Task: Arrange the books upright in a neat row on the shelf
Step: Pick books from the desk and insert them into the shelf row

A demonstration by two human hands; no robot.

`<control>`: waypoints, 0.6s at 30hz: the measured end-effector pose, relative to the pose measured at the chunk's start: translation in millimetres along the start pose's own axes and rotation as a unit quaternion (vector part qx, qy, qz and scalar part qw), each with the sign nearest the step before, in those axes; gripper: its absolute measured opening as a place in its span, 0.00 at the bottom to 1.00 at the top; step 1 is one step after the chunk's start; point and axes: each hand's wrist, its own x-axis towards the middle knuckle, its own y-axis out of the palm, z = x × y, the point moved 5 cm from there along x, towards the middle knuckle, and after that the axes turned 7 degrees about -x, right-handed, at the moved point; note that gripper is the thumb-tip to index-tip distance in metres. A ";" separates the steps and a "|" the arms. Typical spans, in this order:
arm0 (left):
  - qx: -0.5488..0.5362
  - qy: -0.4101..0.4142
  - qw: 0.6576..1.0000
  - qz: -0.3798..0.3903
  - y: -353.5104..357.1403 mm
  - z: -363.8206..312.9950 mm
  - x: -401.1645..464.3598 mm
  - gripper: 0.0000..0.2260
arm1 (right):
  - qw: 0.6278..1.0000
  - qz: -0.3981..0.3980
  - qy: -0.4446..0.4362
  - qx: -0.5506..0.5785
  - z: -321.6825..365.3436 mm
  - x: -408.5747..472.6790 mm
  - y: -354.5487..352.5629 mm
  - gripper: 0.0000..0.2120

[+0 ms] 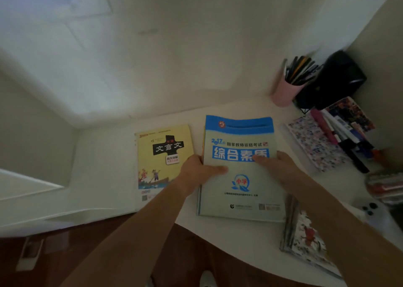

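Lifting the blue book (239, 168), which lies flat on the white desk (229, 238) atop what looks like a thin stack, would go best if both hands squeeze its side edges evenly and tip it onto its bottom edge. The left hand (199, 168) grips the left edge, thumb lying across the cover, fingers tucked under out of sight. The right hand (277, 166) holds the right edge likewise, thumb on the title. A yellow book (161, 155) lies flat just beside, a pink pen cup (285, 92) behind.

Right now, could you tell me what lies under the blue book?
Edges of more books show beneath the blue book at its left side; their covers and number are hidden.
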 end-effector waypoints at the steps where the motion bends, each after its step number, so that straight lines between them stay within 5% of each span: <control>1: 0.030 -0.012 0.999 -0.024 -4.0 6.5 3.7 0.18 | 1.000 0.007 0.010 0.003 -6.2 4.0 6.3 0.11; 7: 0.231 0.097 0.932 -0.262 -67.7 5.3 -1.7 0.24 | 0.997 -0.047 0.059 -0.013 -25.2 17.6 12.8 0.19; 9: 0.266 0.036 0.902 -0.337 -101.7 14.6 -12.9 0.31 | 0.987 -0.088 0.074 -0.115 -21.6 12.9 16.8 0.32; 11: 0.247 -0.071 0.904 -0.342 -126.0 36.0 -17.4 0.35 | 0.940 -0.187 0.056 -0.280 -9.2 0.2 27.5 0.43; 14: 0.222 -0.122 0.915 -0.313 -134.0 57.9 -16.0 0.34 | 0.846 -0.341 -0.138 -0.387 34.5 -39.4 69.6 0.47; 16: 0.222 -0.111 0.916 -0.316 -132.6 58.8 -13.3 0.32 | 0.820 -0.308 -0.259 -0.407 51.1 -52.0 113.2 0.37; 18: 0.206 -0.122 0.919 -0.314 -138.0 65.6 -6.3 0.31 | 0.850 -0.141 -0.293 -0.415 54.0 -50.3 163.1 0.25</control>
